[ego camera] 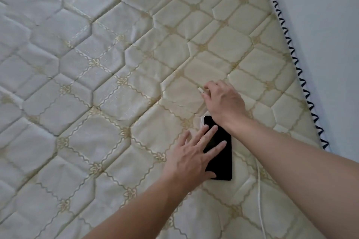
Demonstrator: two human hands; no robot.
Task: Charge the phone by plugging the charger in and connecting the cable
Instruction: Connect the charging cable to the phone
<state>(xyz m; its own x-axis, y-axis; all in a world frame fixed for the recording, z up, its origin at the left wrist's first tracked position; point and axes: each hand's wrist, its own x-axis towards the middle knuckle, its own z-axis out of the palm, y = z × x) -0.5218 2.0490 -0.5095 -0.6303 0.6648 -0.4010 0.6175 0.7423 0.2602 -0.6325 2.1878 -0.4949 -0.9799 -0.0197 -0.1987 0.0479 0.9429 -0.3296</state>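
My left hand (191, 158) lies flat, fingers spread, on the black slab phone (218, 148) on the quilted cream mattress (116, 64), my right hand (223, 101) pinches the thin white cable's (260, 196) small plug (200, 89), which may slip or snag.

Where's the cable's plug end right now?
In the head view it sits right of centre, pinched in the right hand, the plug tip poking out just beyond the phone lying on the mattress.
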